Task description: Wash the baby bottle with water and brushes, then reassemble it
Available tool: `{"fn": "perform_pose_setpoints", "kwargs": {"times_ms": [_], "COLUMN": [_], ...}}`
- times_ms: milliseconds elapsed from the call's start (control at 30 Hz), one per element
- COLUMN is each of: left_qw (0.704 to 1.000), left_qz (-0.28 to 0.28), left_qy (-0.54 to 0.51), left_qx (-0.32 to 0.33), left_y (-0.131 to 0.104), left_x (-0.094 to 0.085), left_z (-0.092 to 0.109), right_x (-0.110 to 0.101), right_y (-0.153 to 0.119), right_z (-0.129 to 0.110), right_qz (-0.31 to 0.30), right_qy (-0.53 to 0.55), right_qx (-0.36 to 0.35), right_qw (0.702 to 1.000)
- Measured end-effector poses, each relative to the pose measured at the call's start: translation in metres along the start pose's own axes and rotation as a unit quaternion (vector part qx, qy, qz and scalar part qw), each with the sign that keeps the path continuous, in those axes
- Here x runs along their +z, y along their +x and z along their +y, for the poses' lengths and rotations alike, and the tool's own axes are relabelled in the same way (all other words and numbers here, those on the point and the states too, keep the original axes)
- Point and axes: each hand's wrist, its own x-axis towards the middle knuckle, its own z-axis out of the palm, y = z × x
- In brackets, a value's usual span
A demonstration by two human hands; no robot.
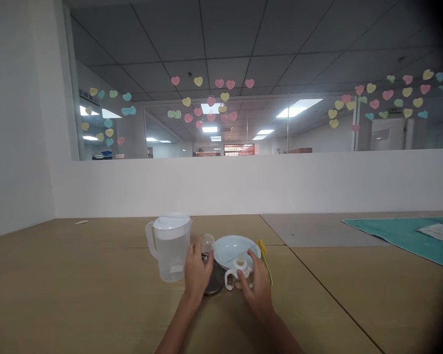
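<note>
My left hand (197, 273) has its fingers around a clear domed cap (208, 242), raised above a dark round object (214, 282) on the table. My right hand (257, 282) grips a small baby bottle (240, 266) with a white collar, side handles and a pale teat. The bottle is upright, its lower part partly covered by my thumb and fingers. Just behind it lies a shallow pale blue dish (231, 244). A yellow-headed brush (263, 247) with a green handle leans by the dish's right side, partly behind my right hand.
A translucent lidded pitcher (172, 250) stands left of my left hand, its handle pointing left. At the far right lies a teal cloth (398, 236) with a white piece (441, 232) on it. A white wall (243, 187) with a window above borders the table's back.
</note>
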Motion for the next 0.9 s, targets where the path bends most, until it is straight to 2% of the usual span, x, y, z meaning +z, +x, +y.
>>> {"fn": "perform_pose_setpoints", "kwargs": {"times_ms": [33,67,167,300,433,633,733,800,833,900], "left_qw": [0.998,0.993,0.966,0.954,0.949,0.942,0.94,0.94,0.942,0.956], "left_qz": [0.004,-0.024,-0.143,-0.192,-0.206,-0.257,-0.296,-0.313,-0.311,-0.259], "left_qy": [-0.051,-0.094,-0.176,-0.205,-0.223,-0.197,-0.145,-0.104,-0.088,-0.085], "left_qx": [0.033,0.068,0.122,0.105,0.089,0.089,0.09,0.087,0.09,0.105], "left_y": [0.0,-0.001,-0.008,-0.022,-0.032,-0.02,-0.014,-0.019,-0.024,-0.041], "left_x": [-0.003,-0.004,0.006,0.027,0.034,0.025,0.015,0.006,0.001,-0.012], "left_z": [0.011,0.022,0.041,0.037,0.026,0.029,0.033,0.035,0.035,0.032], "right_x": [-0.001,-0.002,-0.006,-0.005,0.0,0.007,0.011,0.011,0.008,-0.008], "right_y": [0.0,0.001,0.002,0.002,0.0,0.001,-0.004,-0.005,-0.004,0.006], "right_z": [-0.001,-0.002,-0.004,-0.002,0.0,0.002,0.006,0.006,0.005,-0.003], "right_qz": [0.007,0.011,0.02,-0.004,-0.008,0.006,-0.009,-0.028,-0.036,-0.016], "right_qy": [0.007,0.014,0.029,0.02,0.014,0.0,-0.007,0.002,0.009,0.034], "right_qx": [-0.006,-0.014,-0.042,-0.045,-0.014,0.018,0.018,0.028,0.036,0.067], "right_qw": [1.0,1.0,0.998,0.999,1.0,1.0,1.0,0.999,0.999,0.997]}}
